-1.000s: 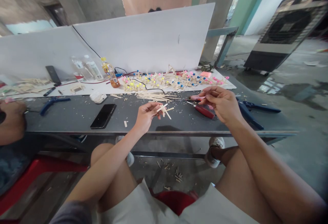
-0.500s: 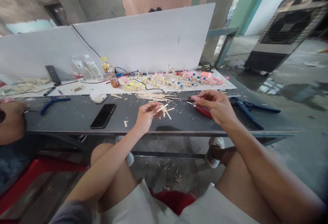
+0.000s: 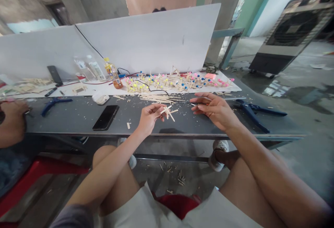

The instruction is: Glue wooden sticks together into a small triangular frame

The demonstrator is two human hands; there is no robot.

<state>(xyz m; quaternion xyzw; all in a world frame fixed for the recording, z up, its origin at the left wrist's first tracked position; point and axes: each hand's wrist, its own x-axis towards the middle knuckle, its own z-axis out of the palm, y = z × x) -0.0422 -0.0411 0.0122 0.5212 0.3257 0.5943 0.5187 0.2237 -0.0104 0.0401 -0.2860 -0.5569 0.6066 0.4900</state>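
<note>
My left hand [image 3: 149,117] is held over the grey table [image 3: 65,120] near its front edge, fingers pinched on a small cluster of glued wooden sticks [image 3: 167,111]. My right hand [image 3: 217,111] lies low on the table just right of it, fingers curled around the red-handled pliers [image 3: 203,101]. Only the pliers' metal tip and a strip of red handle show under the hand. A loose pile of thin sticks [image 3: 156,98] lies just beyond both hands.
Stick figures with coloured balls [image 3: 169,81] cover a white sheet behind. A black phone [image 3: 105,117], a white case [image 3: 100,98], a bottle [image 3: 112,73] and blue pliers [image 3: 257,111] lie around. Another person's hand [image 3: 13,116] is at left. A cooler [image 3: 289,33] stands at right.
My right hand moved left and down from holding a pink item in the air and came down onto the red-handled pliers. My left hand and its sticks stayed put.
</note>
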